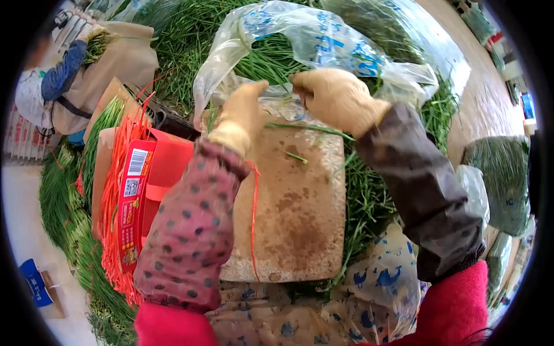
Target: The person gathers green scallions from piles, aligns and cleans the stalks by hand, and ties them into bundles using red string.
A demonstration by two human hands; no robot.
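A clear plastic bag with blue print lies open at the far side of a worn, stained board. Green chive-like stalks fill its mouth. My left hand, in a tan glove, is closed at the bag's near rim. On the other side of the mouth, my right hand, gloved too, pinches the rim with thumb and fingers. The film runs between both hands; the exact grip is partly hidden. One loose stalk lies along the board's far edge, and a short piece rests nearer the middle.
Orange-red ties hang beside a red printed package on the left. A single red tie crosses the board. Bundled greens are piled at left. Another person's sleeve shows upper left. Filled bags stand at right.
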